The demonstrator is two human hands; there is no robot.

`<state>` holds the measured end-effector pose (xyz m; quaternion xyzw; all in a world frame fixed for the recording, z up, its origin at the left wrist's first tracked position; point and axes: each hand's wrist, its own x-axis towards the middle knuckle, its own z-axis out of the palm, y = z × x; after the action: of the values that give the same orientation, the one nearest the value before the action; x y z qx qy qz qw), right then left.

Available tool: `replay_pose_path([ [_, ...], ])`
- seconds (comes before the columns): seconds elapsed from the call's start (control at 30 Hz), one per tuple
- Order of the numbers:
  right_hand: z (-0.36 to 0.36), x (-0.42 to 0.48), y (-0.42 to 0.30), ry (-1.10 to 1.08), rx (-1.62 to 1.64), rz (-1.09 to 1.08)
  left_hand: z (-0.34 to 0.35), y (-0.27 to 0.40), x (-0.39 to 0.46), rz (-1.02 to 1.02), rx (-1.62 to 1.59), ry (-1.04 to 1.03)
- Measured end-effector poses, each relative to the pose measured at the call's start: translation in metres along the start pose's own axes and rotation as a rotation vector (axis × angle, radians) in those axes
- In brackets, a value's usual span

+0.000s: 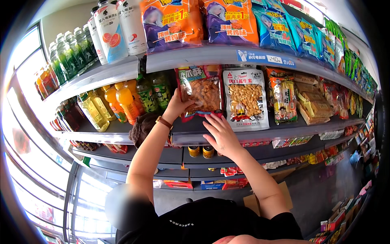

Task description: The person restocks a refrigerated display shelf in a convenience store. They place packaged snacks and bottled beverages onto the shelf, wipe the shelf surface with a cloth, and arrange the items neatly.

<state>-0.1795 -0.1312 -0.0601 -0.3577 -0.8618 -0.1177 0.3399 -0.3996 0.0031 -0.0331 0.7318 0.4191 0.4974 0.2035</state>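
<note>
A clear-fronted snack bag [202,91] with a red and pink border stands upright on the middle shelf, brown crisp pieces showing through. My left hand [178,105] grips its left edge, thumb across the front, other fingers partly hidden. Below, my right hand [221,134] is spread, its fingertips at the bag's lower edge and holding nothing. Just right of that bag stands a white-bordered bag of peanuts [246,97]. A dark brown cloth [143,126] is at the shelf edge, partly behind my left forearm.
Bottled drinks [123,99] line the shelf at left. Packaged snacks [281,97] fill the right side. Orange chip bags [170,24] stand above a price rail [265,58]. Lower down are yellow cans [201,151]. A cardboard box [285,193] lies behind my right arm.
</note>
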Motion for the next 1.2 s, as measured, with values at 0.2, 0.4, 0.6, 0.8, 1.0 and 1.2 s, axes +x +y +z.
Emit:
replay_pose_path([
  [0.2, 0.029, 0.024, 0.005, 0.038, -0.116, 0.043, 0.006, 0.019, -0.022, 0.034, 0.432, 0.194],
  [0.4, 0.037, 0.022, 0.005, 0.073, -0.194, 0.057, -0.024, 0.059, -0.100, 0.210, 0.589, 0.433],
  [0.6, 0.036, 0.024, 0.000, 0.086, -0.210, 0.031, -0.074, 0.023, -0.164, 0.021, 0.913, 0.423],
  [0.8, 0.034, 0.024, -0.002, 0.079, -0.211, 0.017, -0.084, 0.010, -0.171, 0.027, 0.928, 0.381],
  [1.0, 0.033, 0.023, -0.006, 0.091, -0.168, 0.033, -0.120, -0.007, -0.178, 0.169, 0.923, 0.304],
  [1.2, 0.031, 0.021, -0.009, 0.056, -0.145, 0.049, -0.122, -0.028, -0.180, 0.236, 0.846, 0.434],
])
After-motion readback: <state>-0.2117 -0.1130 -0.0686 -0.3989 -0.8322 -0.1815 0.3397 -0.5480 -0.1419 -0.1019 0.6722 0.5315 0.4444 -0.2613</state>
